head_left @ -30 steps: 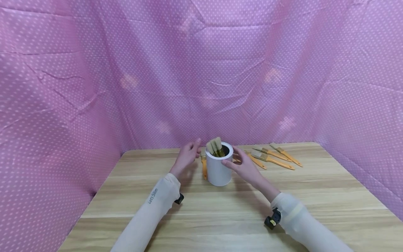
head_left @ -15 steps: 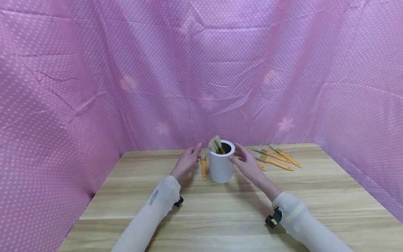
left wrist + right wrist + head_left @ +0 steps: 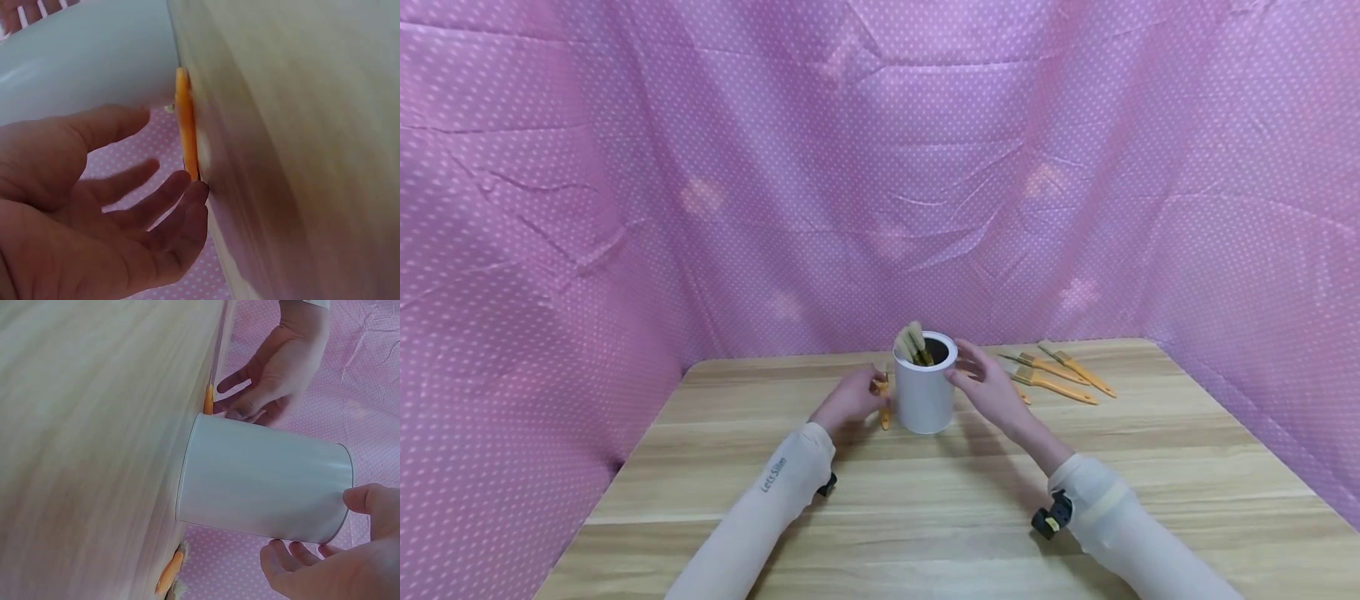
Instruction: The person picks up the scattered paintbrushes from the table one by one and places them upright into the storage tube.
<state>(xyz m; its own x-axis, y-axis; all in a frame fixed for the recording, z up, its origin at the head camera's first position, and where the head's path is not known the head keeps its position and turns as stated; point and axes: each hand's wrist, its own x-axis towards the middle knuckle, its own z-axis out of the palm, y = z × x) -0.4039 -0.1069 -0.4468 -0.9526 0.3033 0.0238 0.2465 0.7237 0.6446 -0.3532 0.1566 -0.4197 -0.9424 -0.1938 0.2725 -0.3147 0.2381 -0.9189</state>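
Table (image 3: 880,533) bears upright can (image 3: 925,400), left brush (image 3: 885,420) facing curtain (image 3: 880,183)

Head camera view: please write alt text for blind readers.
A white can holding upturned paintbrushes stands on a wooden table, a person's right hand round its side and left hand at an orange-handled paintbrush. More paintbrushes lie to the right; pink fabric hangs behind.

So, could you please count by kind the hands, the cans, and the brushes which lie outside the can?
Hands (left hand and right hand): 2
White can: 1
Brushes seen outside the can: 5
Total: 8
More brushes could be hidden behind the right hand.
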